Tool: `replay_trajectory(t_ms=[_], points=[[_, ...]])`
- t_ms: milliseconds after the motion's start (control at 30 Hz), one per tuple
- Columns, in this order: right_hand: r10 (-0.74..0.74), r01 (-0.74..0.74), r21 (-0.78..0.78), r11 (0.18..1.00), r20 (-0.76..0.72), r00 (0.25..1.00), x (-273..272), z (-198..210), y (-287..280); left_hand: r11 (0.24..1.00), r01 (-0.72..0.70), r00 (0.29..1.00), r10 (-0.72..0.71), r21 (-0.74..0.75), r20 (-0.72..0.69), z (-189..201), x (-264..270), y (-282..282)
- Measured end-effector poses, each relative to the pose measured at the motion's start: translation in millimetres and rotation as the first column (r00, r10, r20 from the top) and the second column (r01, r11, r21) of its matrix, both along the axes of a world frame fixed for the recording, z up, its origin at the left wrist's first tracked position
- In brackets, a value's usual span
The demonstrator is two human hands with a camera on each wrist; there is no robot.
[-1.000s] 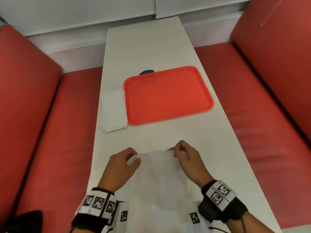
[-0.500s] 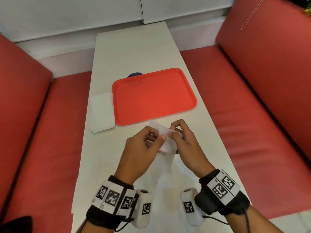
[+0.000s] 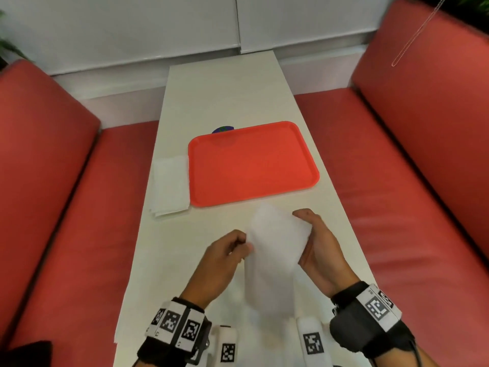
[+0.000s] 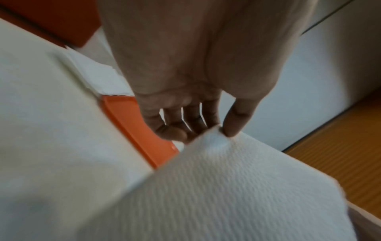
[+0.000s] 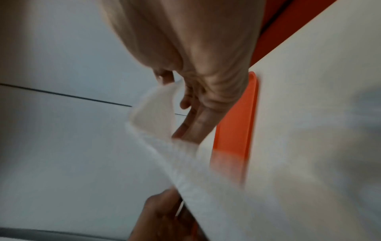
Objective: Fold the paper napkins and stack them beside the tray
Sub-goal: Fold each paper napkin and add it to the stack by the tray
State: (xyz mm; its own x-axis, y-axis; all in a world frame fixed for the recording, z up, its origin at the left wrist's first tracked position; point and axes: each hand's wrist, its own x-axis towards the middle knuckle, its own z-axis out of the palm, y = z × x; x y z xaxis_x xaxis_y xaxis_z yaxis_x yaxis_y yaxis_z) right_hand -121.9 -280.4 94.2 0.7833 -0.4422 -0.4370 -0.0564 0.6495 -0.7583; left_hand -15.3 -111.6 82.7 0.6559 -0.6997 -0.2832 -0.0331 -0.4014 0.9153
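A white paper napkin (image 3: 275, 250) hangs in the air between my hands, just in front of the orange tray (image 3: 251, 162). My left hand (image 3: 244, 243) pinches its left edge; the left wrist view shows thumb and fingers closed on a corner of the napkin (image 4: 226, 187). My right hand (image 3: 304, 226) holds the right edge, thumb in front and fingers behind the sheet. The right wrist view is blurred but shows the napkin (image 5: 156, 117) curling over those fingers. A stack of folded napkins (image 3: 169, 189) lies against the tray's left side.
The white table (image 3: 225, 96) is narrow, with red bench seats (image 3: 79, 234) on both sides and a wall at the far end. A small dark blue object (image 3: 223, 129) peeks out behind the tray's far edge.
The napkin has been lifted off the table. My hands, close together half a second ago, have moved apart and now hold the sheet spread between them.
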Motion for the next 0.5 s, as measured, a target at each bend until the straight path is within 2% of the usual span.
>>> replay_trajectory(t_ms=[67,100,167,233,267,333,400,500], points=[[0.073,-0.073,0.036,0.997,-0.001,0.997,7,-5,6,0.997,-0.077,0.997,0.077,-0.018,0.009,-7,4,5],[0.119,-0.120,-0.017,0.993,-0.023,0.993,10,-10,10,0.993,-0.111,0.994,0.111,-0.030,0.009,-10,6,8],[0.141,-0.164,-0.220,0.961,-0.118,0.983,18,-20,21,0.988,-0.153,0.988,0.154,-0.034,0.009,-18,12,16],[0.072,-0.155,-0.443,0.883,-0.199,0.977,30,-32,30,0.987,-0.159,0.987,0.159,-0.016,-0.010,-25,22,25],[0.049,-0.154,-0.499,0.853,-0.216,0.975,36,-36,33,0.987,-0.158,0.987,0.158,-0.002,-0.009,-28,29,29],[0.016,-0.121,-0.483,0.867,-0.216,0.976,51,-42,39,0.982,-0.187,0.982,0.186,0.028,0.041,-37,58,36],[-0.019,-0.081,-0.419,0.904,-0.229,0.973,59,-48,41,0.958,-0.285,0.955,0.282,0.025,0.091,-42,100,41],[-0.072,-0.087,-0.475,0.876,-0.307,0.949,56,-66,38,0.909,-0.416,0.903,0.413,0.005,0.117,-48,177,42]])
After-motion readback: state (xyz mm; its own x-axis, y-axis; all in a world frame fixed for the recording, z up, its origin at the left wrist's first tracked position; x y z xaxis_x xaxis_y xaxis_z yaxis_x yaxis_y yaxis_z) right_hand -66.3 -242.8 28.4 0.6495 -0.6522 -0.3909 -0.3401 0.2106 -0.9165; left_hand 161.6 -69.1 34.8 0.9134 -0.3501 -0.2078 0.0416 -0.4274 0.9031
